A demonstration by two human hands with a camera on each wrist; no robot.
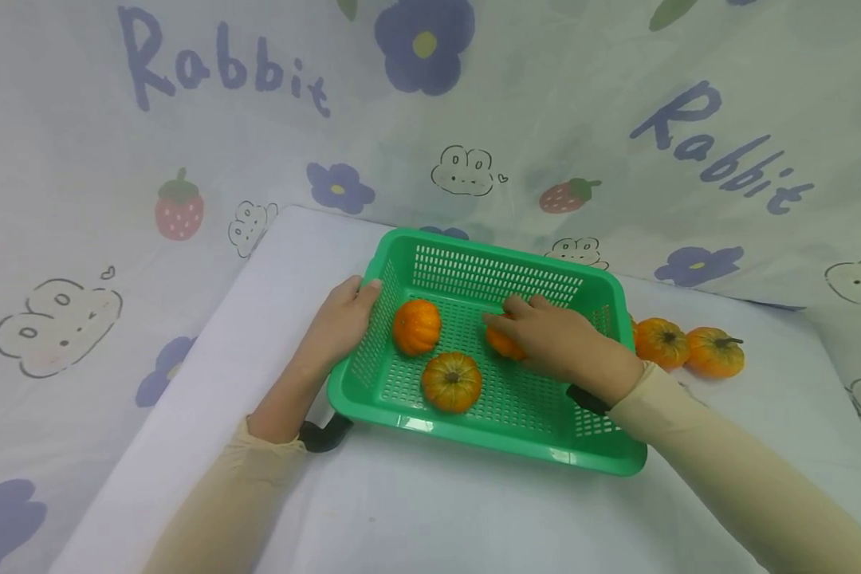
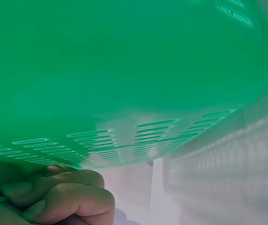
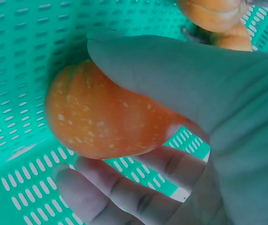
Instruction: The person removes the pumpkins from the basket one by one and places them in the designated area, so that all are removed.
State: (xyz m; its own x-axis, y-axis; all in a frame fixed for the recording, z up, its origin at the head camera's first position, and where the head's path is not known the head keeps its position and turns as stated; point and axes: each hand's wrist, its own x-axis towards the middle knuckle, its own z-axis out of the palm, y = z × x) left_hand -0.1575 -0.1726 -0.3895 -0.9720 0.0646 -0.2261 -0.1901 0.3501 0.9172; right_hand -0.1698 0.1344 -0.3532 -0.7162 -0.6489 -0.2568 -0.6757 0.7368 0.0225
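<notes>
I'm getting solid green on the basket (image 1: 489,441). Held pumpkin (image 3: 108,117): orange, pale flecks. Leftmost pumpkin (image 1: 417,328): orange. Front pumpkin (image 1: 452,384): yellow-orange, green streaks. Sleeves (image 1: 746,470) beige, tabletop (image 1: 416,510) white. Backdrop (image 1: 380,127) I read as off-white: purple flowers (image 1: 425,45), purple lettering (image 1: 233,72), red strawberries (image 1: 179,212) with green tops, black-outlined rabbits (image 1: 465,174).

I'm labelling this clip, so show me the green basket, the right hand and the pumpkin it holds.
Green basket (image 1: 488,442): head view, middle of its near rim.
Right hand (image 1: 554,336): head view, back of the hand.
Held pumpkin (image 3: 106,118): right wrist view, its speckled orange side.
</notes>
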